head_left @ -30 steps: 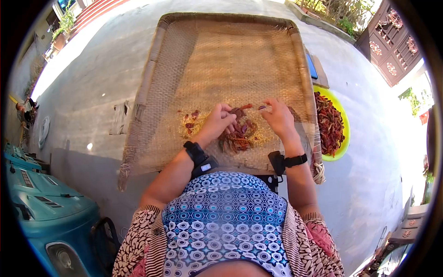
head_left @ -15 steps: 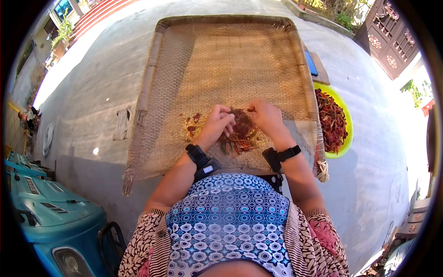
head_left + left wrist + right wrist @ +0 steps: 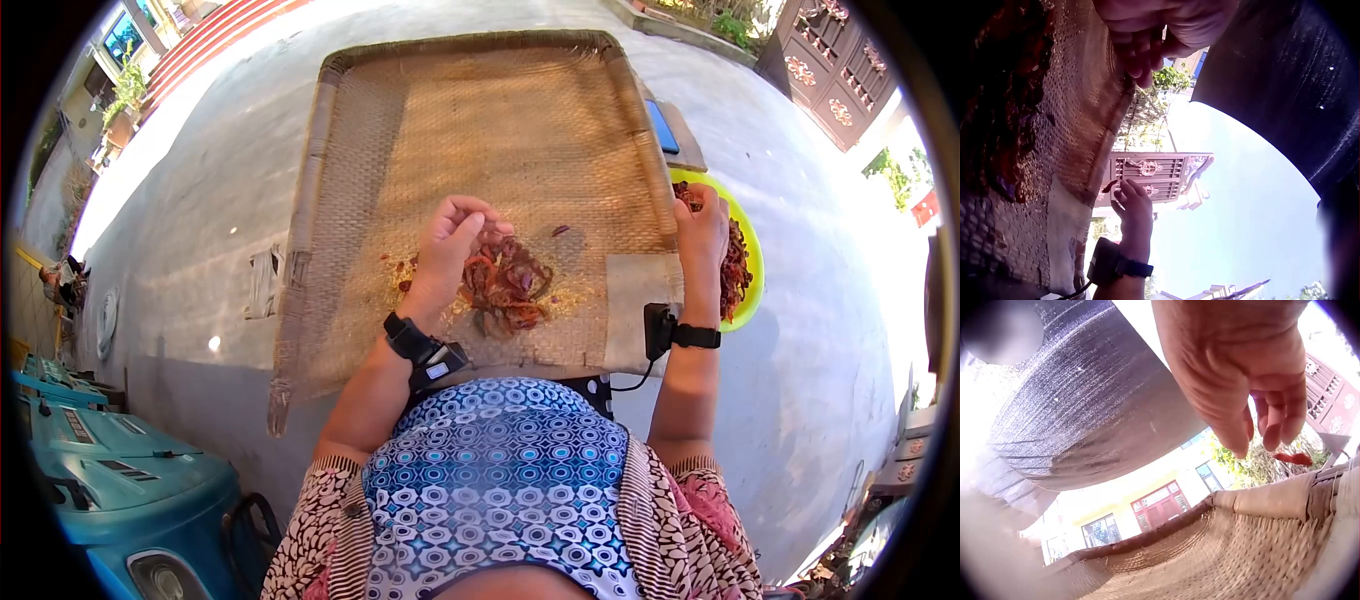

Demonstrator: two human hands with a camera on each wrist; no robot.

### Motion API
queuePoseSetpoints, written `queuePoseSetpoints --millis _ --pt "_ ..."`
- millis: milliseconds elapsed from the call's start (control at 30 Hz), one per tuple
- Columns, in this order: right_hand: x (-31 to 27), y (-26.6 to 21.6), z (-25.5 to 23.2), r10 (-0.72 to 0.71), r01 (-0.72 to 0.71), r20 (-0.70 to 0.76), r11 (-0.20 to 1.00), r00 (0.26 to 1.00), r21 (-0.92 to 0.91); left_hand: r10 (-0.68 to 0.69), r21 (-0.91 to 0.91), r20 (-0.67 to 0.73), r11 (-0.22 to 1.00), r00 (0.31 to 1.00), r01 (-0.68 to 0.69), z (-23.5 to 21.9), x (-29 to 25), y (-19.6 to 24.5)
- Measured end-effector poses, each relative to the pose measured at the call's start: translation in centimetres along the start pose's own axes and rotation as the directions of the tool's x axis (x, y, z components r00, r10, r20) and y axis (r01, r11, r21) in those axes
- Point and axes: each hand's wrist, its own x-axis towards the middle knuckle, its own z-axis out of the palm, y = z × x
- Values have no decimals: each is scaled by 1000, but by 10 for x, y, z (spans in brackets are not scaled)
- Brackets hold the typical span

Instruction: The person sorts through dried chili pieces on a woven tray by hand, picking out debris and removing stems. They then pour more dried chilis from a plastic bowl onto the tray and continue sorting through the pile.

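Note:
A heap of dried red chili peppers point(image 3: 505, 290) lies on a woven bamboo tray point(image 3: 500, 120), with yellow seeds point(image 3: 570, 300) scattered around it. Over the heap's left side hovers my left hand point(image 3: 442, 250), its fingers loosely bent; nothing shows between them in the left wrist view. My right hand point(image 3: 703, 235) is out past the tray's right rim, above a yellow-green basin point(image 3: 754, 265) full of dried chilies point(image 3: 738, 265). Its fingertips pinch one dried chili pepper point(image 3: 1293, 459), whose red end sticks out in the right wrist view.
A raised rim point(image 3: 312, 150) borders the tray, and a pale patch point(image 3: 640, 300) covers its near right corner. Beyond the basin, a blue-screened phone point(image 3: 661, 127) lies on a board point(image 3: 688, 145). A teal vehicle point(image 3: 130, 480) stands at the near left.
My right hand has moved from beside the heap rightward over the rim to the basin, carrying a chili pepper. The left hand has shifted slightly left and away from me.

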Motion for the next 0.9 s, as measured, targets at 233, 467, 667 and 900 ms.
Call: queuePoseSetpoints --millis 233,467,667,900 --pt "-47 -47 1 -129 -8 354 932 926 362 103 879 133 447 986 -166 -24 23 -18" --pt "-77 -71 22 -279 52 514 910 811 412 -1 944 311 116 950 -309 -25 18 -32" --pt "-91 -84 24 -282 53 578 923 766 380 0 953 289 92 957 -288 -6 5 -10" --pt "-100 -104 41 -330 -133 652 821 683 555 9 917 341 219 940 -334 12 -12 3"
